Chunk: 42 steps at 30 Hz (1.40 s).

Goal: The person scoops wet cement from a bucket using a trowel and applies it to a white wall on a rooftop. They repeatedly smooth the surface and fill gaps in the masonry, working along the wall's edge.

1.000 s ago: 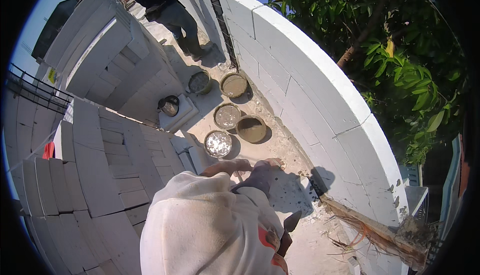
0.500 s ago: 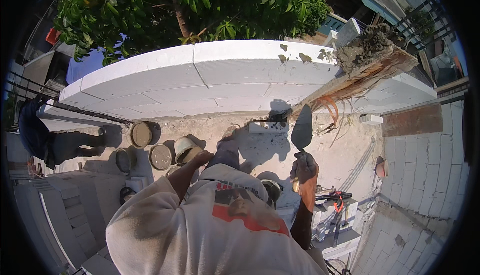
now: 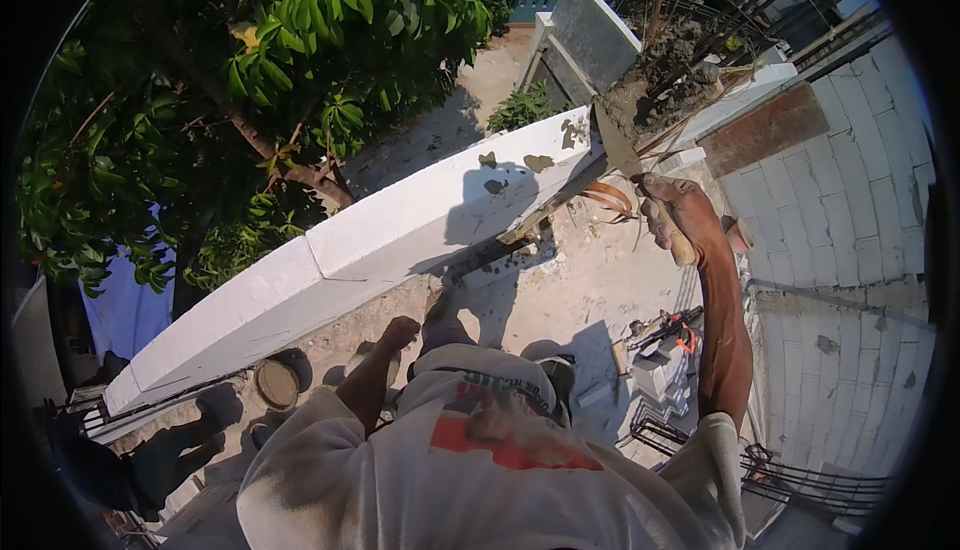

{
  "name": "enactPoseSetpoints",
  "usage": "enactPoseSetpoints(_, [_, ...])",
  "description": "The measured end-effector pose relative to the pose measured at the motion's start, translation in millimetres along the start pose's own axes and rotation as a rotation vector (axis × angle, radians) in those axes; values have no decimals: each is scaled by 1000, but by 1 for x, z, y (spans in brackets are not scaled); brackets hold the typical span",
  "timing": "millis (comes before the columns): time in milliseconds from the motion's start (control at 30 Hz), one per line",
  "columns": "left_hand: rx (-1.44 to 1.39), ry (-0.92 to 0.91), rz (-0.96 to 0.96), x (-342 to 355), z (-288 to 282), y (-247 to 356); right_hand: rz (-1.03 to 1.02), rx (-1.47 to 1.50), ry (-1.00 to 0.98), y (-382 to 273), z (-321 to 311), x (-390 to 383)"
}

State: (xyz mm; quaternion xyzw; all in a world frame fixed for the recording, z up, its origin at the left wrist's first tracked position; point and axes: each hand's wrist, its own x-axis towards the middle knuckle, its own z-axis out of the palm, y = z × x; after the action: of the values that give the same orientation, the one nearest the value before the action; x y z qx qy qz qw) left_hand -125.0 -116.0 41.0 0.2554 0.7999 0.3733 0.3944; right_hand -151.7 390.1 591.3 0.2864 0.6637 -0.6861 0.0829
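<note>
My right hand (image 3: 672,215) is wrapped around the wooden handle of a trowel (image 3: 618,140), arm stretched out to the right. The trowel's blade is at the near edge of a dark grey mortar heap (image 3: 678,75) by the right end of the white block wall (image 3: 400,218). A few mortar dabs (image 3: 538,163) dot the wall's top near that end. My left hand (image 3: 402,333) hangs on the near side of the wall, fingers curled in and nothing visible in them.
A leafy tree (image 3: 330,40) overhangs the wall's far side. A round bucket (image 3: 276,384) stands on the ground at the left, near another person (image 3: 130,460) in dark clothes. Tools lie on blocks (image 3: 655,375) at the right. A grey block wall (image 3: 830,190) rises beyond.
My view has turned to the right. My right hand has reached out and carried the trowel from in front of me to the mortar heap. The left hand still hangs near my body.
</note>
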Motion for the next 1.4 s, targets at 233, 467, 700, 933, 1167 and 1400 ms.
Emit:
enactPoseSetpoints(233, [-864,-153,-223,6,-14,-55,-225,451,151,-6,32,-21])
enactPoseSetpoints(467, [-420,-133,-43,-1,-39,-38,-177,801,147,42,69,36])
enactPoseSetpoints(700, [20,-97,752,30,-52,-75,-492,858,479,-12,132,37])
enactPoseSetpoints(933, [-588,-250,-21,7,-44,-73,-244,1242,319,3,161,68])
enactPoseSetpoints(1167, [-951,-252,-216,2,-46,-83,-476,951,486,-27,183,60])
enactPoseSetpoints(1400, [-892,-304,-309,8,-61,-74,-530,1117,471,-18,128,98])
